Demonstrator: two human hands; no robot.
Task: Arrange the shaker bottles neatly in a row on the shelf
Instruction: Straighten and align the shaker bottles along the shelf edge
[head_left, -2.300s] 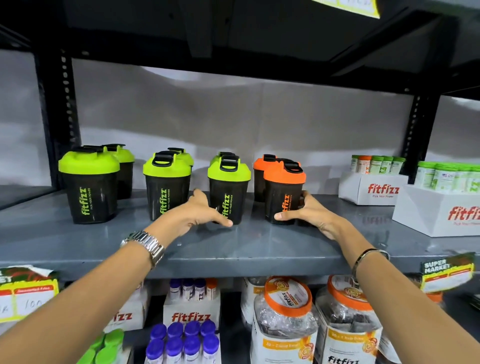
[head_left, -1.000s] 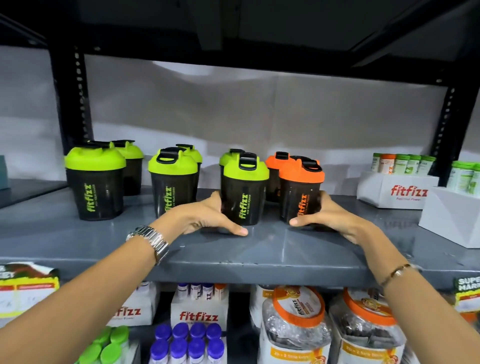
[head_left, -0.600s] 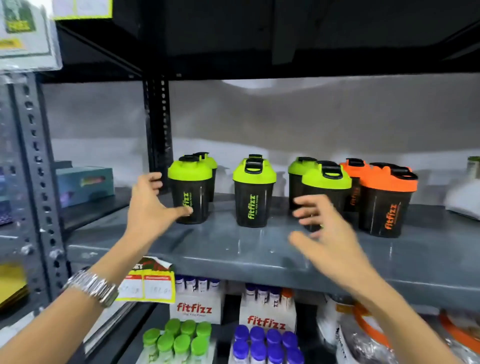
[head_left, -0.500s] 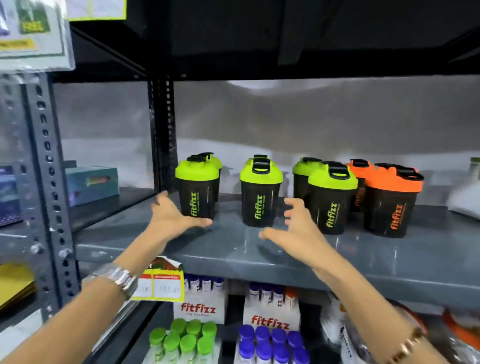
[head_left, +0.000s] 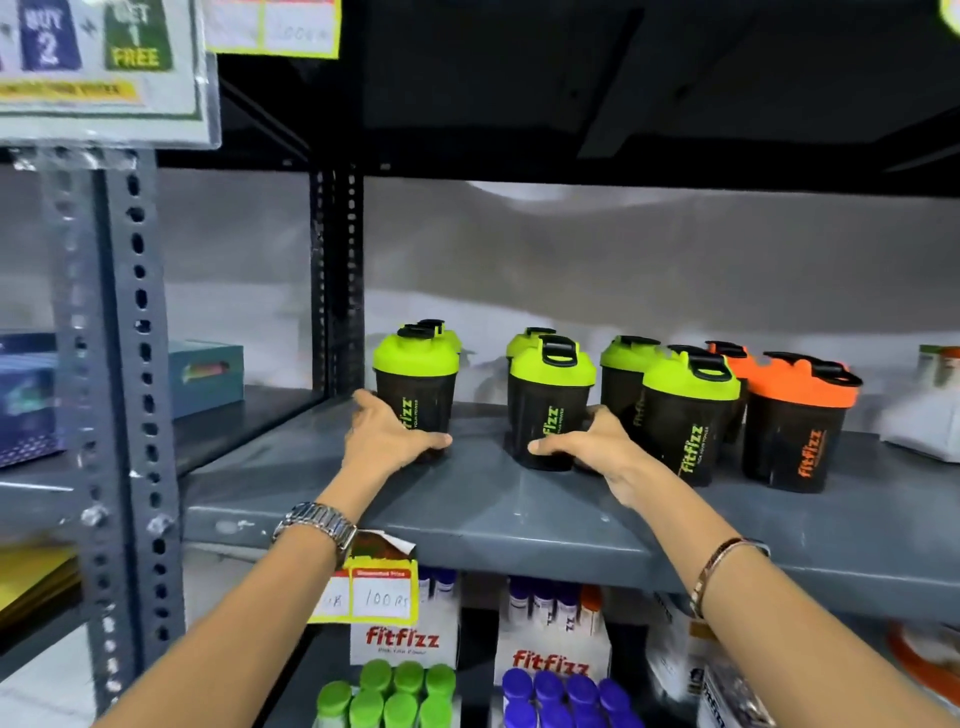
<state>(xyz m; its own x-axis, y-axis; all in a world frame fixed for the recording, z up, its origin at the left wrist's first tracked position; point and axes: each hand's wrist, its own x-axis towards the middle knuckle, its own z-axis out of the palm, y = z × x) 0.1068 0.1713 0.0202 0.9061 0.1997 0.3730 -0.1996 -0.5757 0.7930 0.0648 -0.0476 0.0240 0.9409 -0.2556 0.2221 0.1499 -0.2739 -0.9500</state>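
Observation:
Several black shaker bottles stand on the grey shelf (head_left: 467, 514). My left hand (head_left: 387, 439) wraps the base of the leftmost green-lidded shaker (head_left: 415, 379). My right hand (head_left: 587, 447) grips the base of the second green-lidded shaker (head_left: 548, 395). To the right stand a third green-lidded shaker (head_left: 685, 415) and an orange-lidded shaker (head_left: 797, 421). Behind each front bottle another lid shows, green ones and one orange, mostly hidden.
A perforated steel post (head_left: 117, 395) and a dark rear post (head_left: 337, 280) bound the shelf on the left. A white box (head_left: 930, 431) sits at the far right. Below are fitfizz boxes (head_left: 405, 639), small bottles and a price tag (head_left: 374, 592). Promo signs hang above.
Both hands left the middle green and orange shakers, swung left, and closed on the bases of the two leftmost green shakers. The view has shifted left.

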